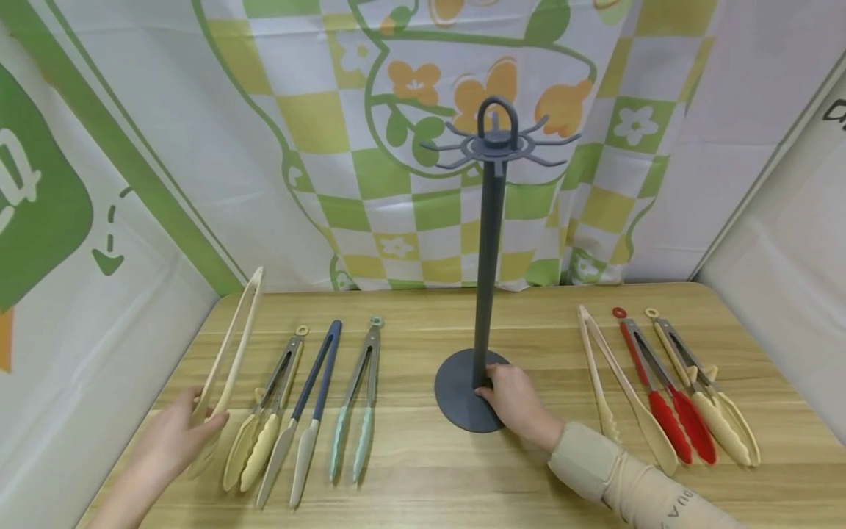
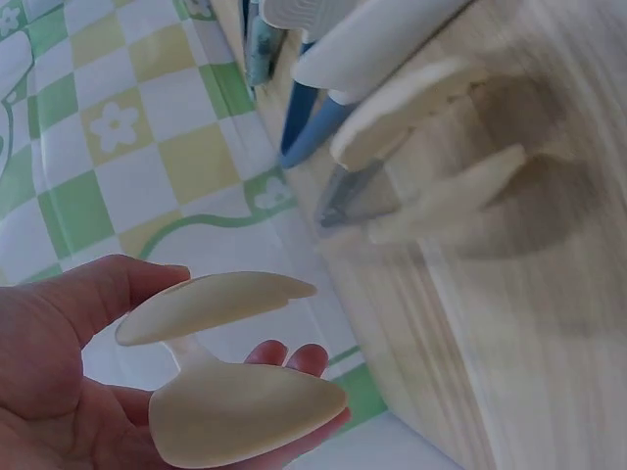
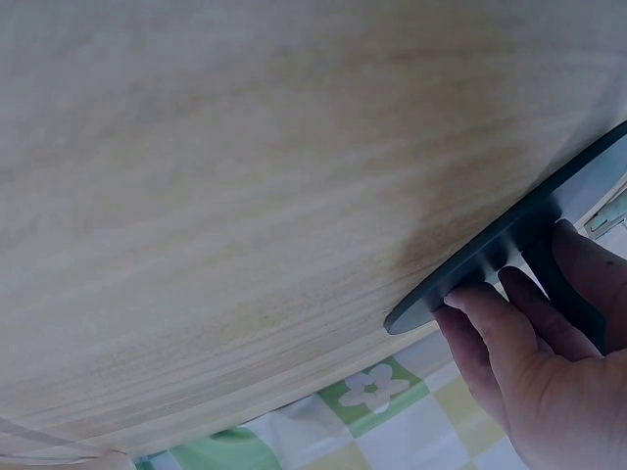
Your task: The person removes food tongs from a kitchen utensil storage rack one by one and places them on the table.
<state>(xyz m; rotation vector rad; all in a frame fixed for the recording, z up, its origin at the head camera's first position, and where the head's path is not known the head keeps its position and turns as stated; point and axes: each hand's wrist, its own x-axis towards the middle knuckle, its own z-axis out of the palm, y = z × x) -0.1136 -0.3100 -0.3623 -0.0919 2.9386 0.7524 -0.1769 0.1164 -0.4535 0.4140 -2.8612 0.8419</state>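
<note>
In the head view my left hand [image 1: 165, 435] holds cream tongs [image 1: 243, 338] near their lower end, hinge end pointing up at the table's left side. The left wrist view shows the tongs' two scoop-like heads [image 2: 245, 416] spread apart between thumb and fingers. My right hand [image 1: 518, 404] grips the foot of the dark grey pole [image 1: 490, 242] of an upright stand, just above its round base [image 1: 454, 397]. Atop the pole is a ring of hooks [image 1: 529, 150] with a loop handle; nothing hangs there. In the right wrist view, fingers touch the base [image 3: 490, 250].
Beside the left hand lie pale yellow tongs [image 1: 261, 450], blue-handled tongs [image 1: 327, 376] and mint tongs [image 1: 340, 433]. Right of the stand lie beige tongs [image 1: 654, 433], red tongs [image 1: 694, 427] and yellow tongs [image 1: 720, 430]. A patterned cloth [image 1: 396, 250] hangs behind the wooden table [image 1: 410, 477].
</note>
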